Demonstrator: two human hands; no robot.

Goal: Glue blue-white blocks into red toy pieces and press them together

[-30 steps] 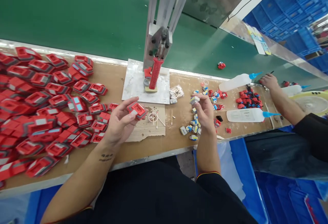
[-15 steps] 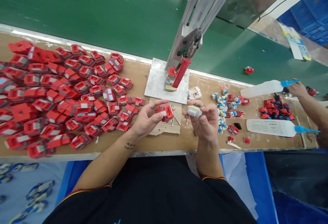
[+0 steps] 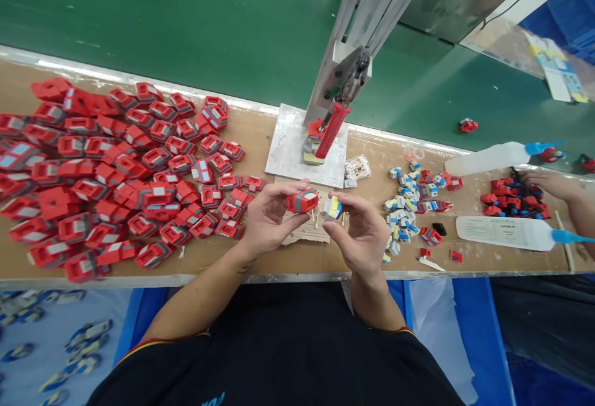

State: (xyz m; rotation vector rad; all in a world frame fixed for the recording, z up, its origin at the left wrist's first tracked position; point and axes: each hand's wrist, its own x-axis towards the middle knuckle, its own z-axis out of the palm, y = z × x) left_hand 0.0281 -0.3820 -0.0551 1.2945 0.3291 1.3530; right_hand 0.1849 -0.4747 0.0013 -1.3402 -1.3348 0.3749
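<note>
My left hand (image 3: 269, 217) grips a red and grey plastic toy part (image 3: 303, 201) between thumb and fingers, its grey band turned up toward me. Just to the right, my right hand (image 3: 360, 229) pinches a small white, yellow and blue plastic part (image 3: 333, 208). A narrow gap separates the two parts. Beneath them lies a piece of cardboard (image 3: 297, 232) with cotton swabs on it. Behind my hands stands a press with a red handle (image 3: 333, 128) on a metal base plate (image 3: 281, 155); a red part sits under it.
Many red and grey parts (image 3: 153, 192) cover the bench at left. At right are small white-blue parts (image 3: 402, 214), two glue bottles (image 3: 504, 232), red-black parts (image 3: 515, 198) and another person's hand (image 3: 548, 183). A bag of swabs (image 3: 357, 167) lies by the base plate.
The red part in my left hand has turned, its hollow no longer facing me. My right hand has come closer and its part is rotated. The other person's hand has left the upper bottle.
</note>
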